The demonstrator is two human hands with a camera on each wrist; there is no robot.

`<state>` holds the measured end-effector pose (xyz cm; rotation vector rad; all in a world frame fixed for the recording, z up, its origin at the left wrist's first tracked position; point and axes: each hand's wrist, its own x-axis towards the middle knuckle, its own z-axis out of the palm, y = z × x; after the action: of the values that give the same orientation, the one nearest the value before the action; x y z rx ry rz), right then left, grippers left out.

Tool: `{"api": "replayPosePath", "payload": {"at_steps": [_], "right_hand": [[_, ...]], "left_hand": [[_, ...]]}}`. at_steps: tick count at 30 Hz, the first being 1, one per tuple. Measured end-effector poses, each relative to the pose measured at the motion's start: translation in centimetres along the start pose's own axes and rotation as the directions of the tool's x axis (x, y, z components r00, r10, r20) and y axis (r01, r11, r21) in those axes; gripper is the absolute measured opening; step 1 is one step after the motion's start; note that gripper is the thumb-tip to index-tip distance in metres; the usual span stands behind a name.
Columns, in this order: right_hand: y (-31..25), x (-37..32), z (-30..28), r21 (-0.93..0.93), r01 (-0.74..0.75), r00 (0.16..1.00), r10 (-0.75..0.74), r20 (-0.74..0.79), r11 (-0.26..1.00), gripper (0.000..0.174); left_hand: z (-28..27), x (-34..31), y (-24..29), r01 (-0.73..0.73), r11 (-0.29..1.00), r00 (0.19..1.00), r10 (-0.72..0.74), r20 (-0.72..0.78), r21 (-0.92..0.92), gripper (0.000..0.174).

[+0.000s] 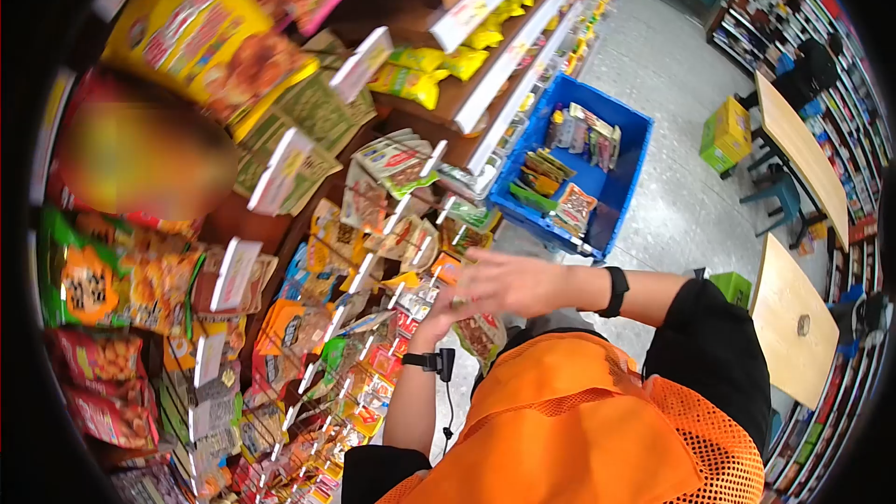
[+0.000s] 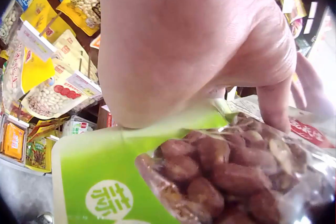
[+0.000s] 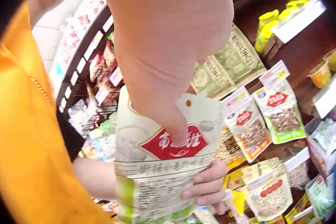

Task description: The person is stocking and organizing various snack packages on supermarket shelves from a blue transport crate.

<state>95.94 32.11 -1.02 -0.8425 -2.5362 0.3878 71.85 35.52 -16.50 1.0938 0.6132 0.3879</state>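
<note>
Both hands hold one bag of peanuts (image 2: 215, 176), a white and green pouch with a clear window showing reddish-brown nuts. Its white side with a red diamond label is visible in the right wrist view. My left hand (image 3: 209, 186) grips the lower edge, with fingertips curled onto that side. From above, my right hand (image 3: 168, 77) pinches the upper part, thumb over the red label and the other fingers mostly hidden. In the head view, the right hand (image 1: 513, 285) overlaps the left hand (image 1: 439, 319), and the bag hangs just below them, beside the snack shelf.
A blue bin (image 1: 635, 149) with several packets inside stands on the floor ahead. Shelves of snack bags run along the left, with price tags (image 1: 280, 173) jutting out. Wooden tables (image 1: 793, 317) and a yellow-green box (image 1: 726, 135) are on the right. Another person (image 1: 812, 70) is farther back.
</note>
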Motion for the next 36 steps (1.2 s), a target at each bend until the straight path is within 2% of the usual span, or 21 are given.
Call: {"api": "replayPosePath", "payload": {"at_steps": [1, 2, 3, 4, 5, 6, 7, 8, 10, 12, 14, 15, 17, 20, 21, 26, 28, 30, 33, 34, 36], "right_hand": [[0.2, -0.3, -0.1, -0.051, 0.156, 0.98, -0.147, 0.137, 0.986, 0.044], [0.5, -0.8, -0.1, -0.076, 0.311, 0.92, -0.28, 0.275, 0.947, 0.03], [1.5, -1.7, 0.8, -0.108, 0.356, 0.93, -0.341, 0.135, 0.928, 0.011], [2.6, -3.1, 1.2, -0.109, 0.336, 0.939, -0.323, 0.122, 0.936, 0.011], [3.7, -4.5, 1.5, -0.063, 0.154, 0.951, -0.131, 0.279, 0.986, 0.009], [4.8, -5.9, 1.6, -0.044, -0.035, 0.9, 0.051, 0.434, 0.998, 0.008], [6.2, -7.5, 1.4, -0.039, -0.047, 0.904, 0.059, 0.423, 0.998, 0.008], [7.6, -9.6, 1.1, -0.024, -0.116, 0.931, 0.117, 0.346, 0.993, 0.008], [10.1, -13.5, 1.0, 0.015, -0.195, 0.947, 0.185, 0.262, 0.981, 0.009], [12.9, -17.2, 1.2, 0.042, -0.478, 0.869, 0.466, 0.164, 0.877, 0.01], [16.6, -20.6, 2.6, 0.002, -0.551, 0.826, 0.545, 0.145, 0.834, 0.01], [18.2, -21.8, 3.1, -0.042, -0.682, 0.722, 0.681, 0.126, 0.73, 0.011], [21.9, -23.2, 2.8, -0.123, -0.846, 0.483, 0.844, 0.232, 0.518, 0.017], [28.9, -26.7, 8.2, -0.167, -0.917, 0.329, 0.925, 0.19, 0.361, 0.02], [30.9, -27.7, 9.4, -0.164, -0.915, 0.334, 0.92, 0.205, 0.369, 0.02], [37.2, -31.4, 17.3, -0.235, -0.944, 0.199, 0.967, 0.16, 0.233, 0.024], [38.3, -31.8, 20.0, -0.207, -0.966, 0.095, 0.954, 0.283, 0.158, 0.027], [38.2, -31.5, 22.7, -0.181, -0.964, 0.125, 0.931, 0.342, 0.196, 0.029], [36.8, -32.7, 27.0, -0.07, -0.985, 0.111, 0.885, 0.452, 0.16, 0.032], [36.1, -31.9, 24.6, -0.027, -0.993, 0.077, 0.8, 0.595, 0.116, 0.034], [35.6, -31.5, 24.5, -0.032, -0.993, 0.058, 0.699, 0.713, 0.116, 0.039]], "left_hand": [[0.3, 1.1, 0.1, 0.016, 0.997, 1.0, -0.016, -0.002, 0.072, 0.033], [0.7, 2.2, 0.1, 0.034, 0.997, 0.999, -0.036, 0.026, 0.071, 0.035], [1.1, 3.3, 0.1, 0.053, 0.996, 0.997, -0.057, 0.053, 0.071, 0.037], [1.3, 4.6, -0.3, 0.069, 0.995, 0.995, -0.075, 0.068, 0.079, 0.037], [1.3, 6.0, -1.0, 0.105, 0.971, 0.994, -0.107, -0.005, 0.216, 0.039], [1.2, 7.5, -1.9, 0.145, 0.926, 0.989, -0.124, -0.082, 0.348, 0.04], [0.9, 8.8, -3.3, 0.132, 0.882, 0.982, -0.055, -0.179, 0.452, 0.037], [0.5, 9.9, -4.5, 0.142, 0.877, 0.982, -0.068, -0.175, 0.458, 0.037], [0.1, 11.3, -5.8, 0.222, 0.905, 0.932, -0.087, -0.352, 0.364, 0.034], [0.2, 12.3, -7.0, 0.266, 0.887, 0.913, -0.107, -0.393, 0.378, 0.028], [0.8, 13.0, -7.7, 0.316, 0.873, 0.891, -0.139, -0.431, 0.372, 0.024], [1.7, 13.2, -7.0, 0.365, 0.868, 0.874, -0.196, -0.444, 0.336, 0.025], [2.6, 13.8, -7.6, 0.408, 0.825, 0.871, -0.222, -0.439, 0.391, 0.028], [3.7, 13.9, -9.0, 0.418, 0.777, 0.878, -0.214, -0.427, 0.47, 0.032], [4.9, 14.1, -8.2, 0.443, 0.757, 0.866, -0.222, -0.448, 0.481, 0.032], [8.2, 13.0, -7.1, 0.553, 0.678, 0.799, -0.269, -0.537, 0.484, 0.031], [9.2, 12.1, -7.1, 0.59, 0.659, 0.769, -0.283, -0.572, 0.467, 0.031], [10.0, 10.7, -7.7, 0.621, 0.693, 0.715, -0.309, -0.627, 0.367, 0.03], [10.9, 8.3, -9.0, 0.64, 0.728, 0.647, -0.338, -0.683, 0.247, 0.026], [11.3, 7.6, -9.3, 0.622, 0.752, 0.631, -0.318, -0.708, 0.217, 0.025], [11.8, 6.5, -9.3, 0.617, 0.756, 0.617, -0.292, -0.731, 0.219, 0.024]]}}
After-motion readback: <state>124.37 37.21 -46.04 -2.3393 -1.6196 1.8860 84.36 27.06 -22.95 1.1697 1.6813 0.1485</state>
